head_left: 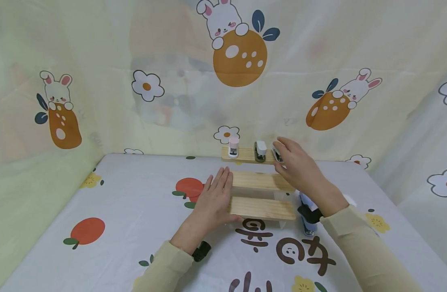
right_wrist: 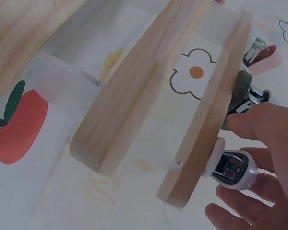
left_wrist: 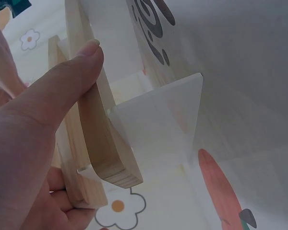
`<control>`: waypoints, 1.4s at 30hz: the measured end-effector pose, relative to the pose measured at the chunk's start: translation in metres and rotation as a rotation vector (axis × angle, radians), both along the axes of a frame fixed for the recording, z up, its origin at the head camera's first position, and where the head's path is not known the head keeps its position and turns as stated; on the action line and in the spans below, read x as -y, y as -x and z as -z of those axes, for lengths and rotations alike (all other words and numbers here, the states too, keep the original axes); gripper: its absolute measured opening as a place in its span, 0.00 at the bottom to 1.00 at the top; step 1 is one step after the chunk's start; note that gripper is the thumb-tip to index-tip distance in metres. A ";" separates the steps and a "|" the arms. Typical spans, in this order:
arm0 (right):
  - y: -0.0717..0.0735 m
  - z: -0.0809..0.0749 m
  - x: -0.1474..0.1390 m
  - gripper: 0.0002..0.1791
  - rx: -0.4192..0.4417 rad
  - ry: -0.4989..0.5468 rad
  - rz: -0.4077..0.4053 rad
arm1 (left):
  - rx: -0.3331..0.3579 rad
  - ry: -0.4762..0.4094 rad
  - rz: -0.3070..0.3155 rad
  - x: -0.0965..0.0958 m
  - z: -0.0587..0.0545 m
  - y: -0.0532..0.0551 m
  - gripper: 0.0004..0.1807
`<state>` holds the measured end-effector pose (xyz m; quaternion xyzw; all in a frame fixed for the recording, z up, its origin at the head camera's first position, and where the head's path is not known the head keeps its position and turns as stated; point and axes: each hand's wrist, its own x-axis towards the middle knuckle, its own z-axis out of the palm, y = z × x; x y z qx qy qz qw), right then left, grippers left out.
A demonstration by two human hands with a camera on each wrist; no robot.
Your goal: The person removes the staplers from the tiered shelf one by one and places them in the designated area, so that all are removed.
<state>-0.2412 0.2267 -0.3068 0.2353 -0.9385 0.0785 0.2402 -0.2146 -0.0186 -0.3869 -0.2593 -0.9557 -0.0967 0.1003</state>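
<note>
A three-step rack of wooden planks on clear plastic sides (head_left: 261,207) stands on the table. My left hand (head_left: 215,198) holds its left end, with the thumb (left_wrist: 89,55) across the front of the lowest plank and the fingers along the ends of the planks. At the right end of the top plank (right_wrist: 175,189), my right hand (head_left: 298,166) is around a small white stapler (right_wrist: 235,168). The right thumb stands apart from it, and the other fingers lie behind it. A dark-and-white stapler (head_left: 260,151) and a pink-and-white stapler (head_left: 233,147) share that plank.
Next to the rack's right side, a blue stapler (head_left: 308,227) lies on the table, partly hidden by my right wrist. A patterned cloth covers the table (head_left: 136,227). Behind the rack hangs a curtain (head_left: 187,105) printed with rabbits and flowers.
</note>
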 end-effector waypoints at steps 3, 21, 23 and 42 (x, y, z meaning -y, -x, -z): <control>0.004 0.002 0.002 0.26 0.002 -0.012 -0.001 | -0.003 0.000 0.002 0.000 0.000 0.000 0.73; 0.010 0.004 0.008 0.21 0.039 0.076 -0.008 | -0.008 -0.002 0.004 0.000 0.001 0.001 0.72; 0.010 0.004 0.008 0.21 0.040 0.078 -0.004 | -0.009 -0.003 0.004 0.000 0.001 0.001 0.72; 0.002 0.001 0.000 0.24 0.069 0.123 0.005 | -0.012 -0.009 0.002 0.000 0.001 0.001 0.73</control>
